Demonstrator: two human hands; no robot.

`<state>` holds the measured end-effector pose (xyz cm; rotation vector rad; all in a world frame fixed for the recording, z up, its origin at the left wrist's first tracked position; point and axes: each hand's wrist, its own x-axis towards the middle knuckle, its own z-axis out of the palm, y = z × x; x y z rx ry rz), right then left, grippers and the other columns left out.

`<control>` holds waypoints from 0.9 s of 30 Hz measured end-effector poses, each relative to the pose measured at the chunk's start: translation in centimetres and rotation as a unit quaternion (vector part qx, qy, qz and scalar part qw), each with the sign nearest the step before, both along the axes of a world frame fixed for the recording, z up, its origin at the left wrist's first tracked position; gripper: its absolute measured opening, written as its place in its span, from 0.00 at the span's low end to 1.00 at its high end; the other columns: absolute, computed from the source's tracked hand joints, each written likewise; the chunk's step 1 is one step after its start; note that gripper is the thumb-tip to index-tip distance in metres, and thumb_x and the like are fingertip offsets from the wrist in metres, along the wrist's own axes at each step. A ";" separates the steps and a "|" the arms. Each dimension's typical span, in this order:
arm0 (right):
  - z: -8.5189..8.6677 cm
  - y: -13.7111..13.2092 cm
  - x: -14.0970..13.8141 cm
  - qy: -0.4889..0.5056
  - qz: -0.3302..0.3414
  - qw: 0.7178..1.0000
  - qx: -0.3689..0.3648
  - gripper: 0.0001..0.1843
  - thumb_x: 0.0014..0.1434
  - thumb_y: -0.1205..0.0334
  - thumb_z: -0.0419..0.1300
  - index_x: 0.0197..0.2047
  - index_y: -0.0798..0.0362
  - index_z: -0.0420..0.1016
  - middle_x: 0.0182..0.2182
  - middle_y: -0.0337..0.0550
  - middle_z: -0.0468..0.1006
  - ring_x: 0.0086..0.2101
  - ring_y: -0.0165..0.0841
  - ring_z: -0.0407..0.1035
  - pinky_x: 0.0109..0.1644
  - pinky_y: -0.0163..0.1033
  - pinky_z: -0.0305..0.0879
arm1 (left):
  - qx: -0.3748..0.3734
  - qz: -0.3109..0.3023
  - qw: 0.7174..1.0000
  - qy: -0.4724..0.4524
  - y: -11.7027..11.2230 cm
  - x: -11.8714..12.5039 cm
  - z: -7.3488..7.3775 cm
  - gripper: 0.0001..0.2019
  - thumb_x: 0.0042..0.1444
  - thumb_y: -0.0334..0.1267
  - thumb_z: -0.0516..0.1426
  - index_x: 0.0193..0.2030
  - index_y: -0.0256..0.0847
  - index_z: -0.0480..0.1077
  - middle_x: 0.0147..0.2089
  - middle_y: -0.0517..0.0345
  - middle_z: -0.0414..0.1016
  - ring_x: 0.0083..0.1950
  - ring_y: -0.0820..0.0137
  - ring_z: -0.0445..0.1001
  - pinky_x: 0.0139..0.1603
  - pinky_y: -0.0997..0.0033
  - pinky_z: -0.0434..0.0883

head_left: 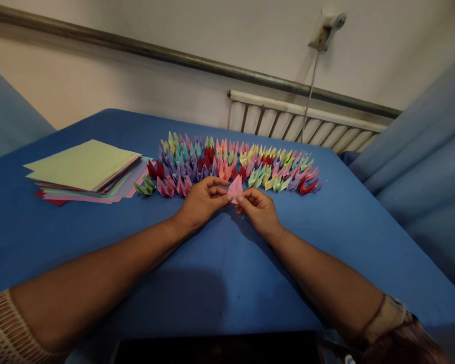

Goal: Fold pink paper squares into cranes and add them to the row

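A small folded pink paper piece [234,188] is pinched between both my hands above the blue table [227,263]. My left hand [202,199] grips its left side with thumb and fingers closed. My right hand [258,208] pinches its lower right edge. Just behind my hands lie rows of several folded paper pieces [235,164] in many colours, packed closely together.
A stack of flat coloured paper sheets [85,169] lies at the left of the table. A white radiator [299,121] and a metal rail run along the wall behind. Blue fabric hangs at both sides. A dark object sits at the near table edge.
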<state>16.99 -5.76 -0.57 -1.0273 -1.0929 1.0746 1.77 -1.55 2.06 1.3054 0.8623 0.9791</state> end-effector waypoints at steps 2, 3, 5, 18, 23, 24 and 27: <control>0.0 0.0 0.1 -0.005 -0.003 1.000 0.004 0.20 0.48 0.44 0.68 0.26 0.50 0.70 0.20 0.33 0.73 0.20 0.26 0.66 0.26 0.34 0.65 | -0.010 -0.009 1.000 -0.003 -0.1 0.0 0.0 0.19 0.43 0.37 0.68 0.43 0.38 0.71 0.28 0.62 0.77 0.30 0.72 0.75 0.36 0.72 0.72; 0.0 0.0 0.2 -0.011 -0.004 1.000 0.007 0.19 0.49 0.44 0.67 0.26 0.50 0.70 0.20 0.33 0.73 0.20 0.26 0.65 0.26 0.34 0.65 | -0.015 -0.012 1.000 -0.003 -0.2 0.0 0.1 0.19 0.44 0.39 0.68 0.43 0.38 0.71 0.28 0.62 0.76 0.29 0.73 0.75 0.36 0.71 0.72; 0.1 0.0 0.3 -0.025 -0.007 1.000 0.012 0.19 0.50 0.44 0.67 0.25 0.50 0.70 0.20 0.33 0.73 0.21 0.26 0.65 0.26 0.34 0.64 | -0.025 -0.026 0.999 0.007 -0.3 0.0 0.2 0.19 0.45 0.41 0.68 0.43 0.38 0.72 0.30 0.61 0.77 0.30 0.73 0.74 0.35 0.72 0.71; 0.4 -0.3 0.0 -0.019 0.007 1.000 0.017 0.20 0.49 0.43 0.68 0.27 0.50 0.69 0.20 0.32 0.72 0.22 0.27 0.66 0.28 0.35 0.66 | -0.102 -0.037 0.994 -0.030 -0.3 -0.1 0.2 0.14 0.45 0.41 0.70 0.32 0.37 0.72 0.29 0.61 0.75 0.27 0.77 0.72 0.32 0.76 0.70; 0.8 -0.6 0.3 0.024 0.051 0.998 0.004 0.19 0.52 0.42 0.65 0.30 0.50 0.72 0.25 0.36 0.76 0.24 0.27 0.69 0.31 0.35 0.68 | -0.244 -0.089 0.957 -0.128 0.4 -0.5 0.1 0.09 0.50 0.34 0.68 0.31 0.36 0.72 0.29 0.58 0.75 0.31 0.73 0.76 0.33 0.77 0.74; 0.9 -0.6 0.3 0.035 0.055 0.998 0.002 0.19 0.52 0.42 0.66 0.30 0.50 0.72 0.26 0.36 0.77 0.24 0.27 0.69 0.31 0.35 0.68 | -0.267 -0.099 0.948 -0.143 0.5 -0.6 0.1 0.07 0.51 0.32 0.67 0.31 0.36 0.72 0.29 0.57 0.75 0.31 0.73 0.76 0.33 0.77 0.74; 0.8 -0.7 0.1 0.049 0.063 0.997 0.002 0.18 0.50 0.44 0.68 0.31 0.50 0.72 0.24 0.34 0.76 0.24 0.27 0.69 0.30 0.35 0.67 | -0.299 -0.099 0.935 -0.164 0.6 -0.7 0.0 0.05 0.53 0.29 0.65 0.32 0.37 0.73 0.28 0.58 0.75 0.29 0.75 0.75 0.32 0.78 0.75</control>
